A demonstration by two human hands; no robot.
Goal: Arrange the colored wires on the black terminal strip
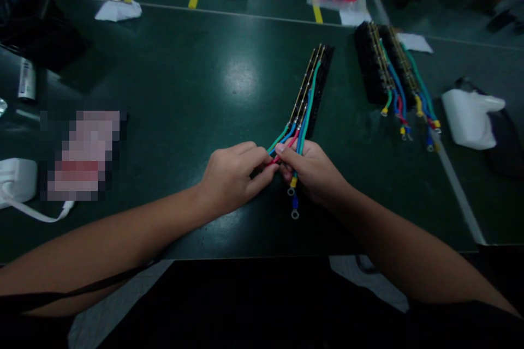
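Evidently this is fine finger work on loose leads. The black terminal block (pixel 320 92) slants away from the near edge of the dark green tabletop (pixel 164 82), its lower end just beyond the right hand (pixel 317 172) (whether that hand also steadies it I cannot tell, since wires and thumb cover the spot). The left hand (pixel 235 174) has thumb and fingertips pressed together on the red wire (pixel 292 140), while a green wire (pixel 279 137) and a blue wire (pixel 290 133) run in behind those same fingers, their ends hidden. The right hand is closed up too, its thumb bearing on the wires just beside the left fingertips, and a second bundle of green and blue wires (pixel 303 130) passes in front of it, ending in ring terminals (pixel 295 210) that hang below. To do this well, I would judge, the pinch should be firm on the insulation yet the pull gentle, because the brass strips (pixel 302 87) look slender and a sharp tug could strain the joints. Bending each wire a little way from its root seems wiser than kinking it there, and the ring terminals are best left free of the fingers. Two similar wired blocks (pixel 365 71) at the right could serve as a guide.
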